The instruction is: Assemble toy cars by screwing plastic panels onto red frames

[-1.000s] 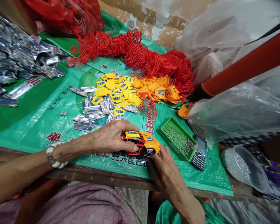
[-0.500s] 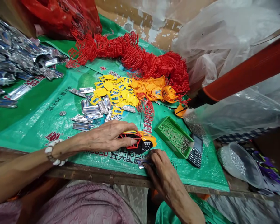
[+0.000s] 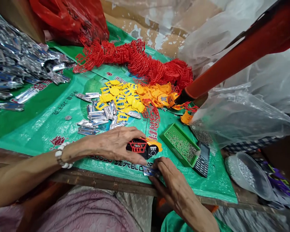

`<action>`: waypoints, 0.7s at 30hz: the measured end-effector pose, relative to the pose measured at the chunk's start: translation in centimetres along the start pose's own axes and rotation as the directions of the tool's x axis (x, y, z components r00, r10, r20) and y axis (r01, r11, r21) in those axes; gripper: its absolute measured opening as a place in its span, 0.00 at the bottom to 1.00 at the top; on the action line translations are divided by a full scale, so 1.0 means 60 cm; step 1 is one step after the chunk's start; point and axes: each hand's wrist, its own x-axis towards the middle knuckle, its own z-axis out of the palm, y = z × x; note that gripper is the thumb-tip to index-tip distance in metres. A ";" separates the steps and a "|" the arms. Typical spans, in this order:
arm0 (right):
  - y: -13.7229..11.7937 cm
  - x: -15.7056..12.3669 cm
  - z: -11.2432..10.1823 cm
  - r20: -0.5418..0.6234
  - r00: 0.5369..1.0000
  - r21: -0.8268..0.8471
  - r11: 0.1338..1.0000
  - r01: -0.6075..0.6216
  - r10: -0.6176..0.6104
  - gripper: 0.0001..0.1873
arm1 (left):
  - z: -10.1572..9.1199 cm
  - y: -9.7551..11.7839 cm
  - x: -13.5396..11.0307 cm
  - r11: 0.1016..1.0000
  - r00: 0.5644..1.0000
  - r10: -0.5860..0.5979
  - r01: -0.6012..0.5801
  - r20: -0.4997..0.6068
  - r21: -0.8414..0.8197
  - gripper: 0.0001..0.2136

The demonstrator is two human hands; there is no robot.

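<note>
The left hand [image 3: 116, 144] is holding thumb and fingers apart, the fingers arching over the left end of a toy car [image 3: 138, 147] of glossy orange, red lattice and black plastic. The right hand [image 3: 171, 178] is pinching a shiny silver-and-blue strip [image 3: 148, 171] between thumb and fingers, near the left thumb's tip. Beneath all the fingers, a glossy green sheet [image 3: 54, 125] is covering the surface [image 3: 99, 183], showing partly hidden black characters under the left thumb and "20千克" farther left. Beyond the left fingers, flat yellow pieces [image 3: 106, 97] and curved orange shells [image 3: 157, 91] are lying heaped before thin red lattice frames [image 3: 157, 72]. Beyond the right fingers, a green rectangular tray [image 3: 175, 154] is holding tiny metallic pieces [image 3: 183, 146].
</note>
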 end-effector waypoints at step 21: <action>-0.041 0.153 -0.033 -0.304 0.940 0.120 0.973 0.199 -0.155 0.08 | 0.034 -0.016 0.005 0.947 0.981 -0.003 -0.059 -0.192 -0.316 0.46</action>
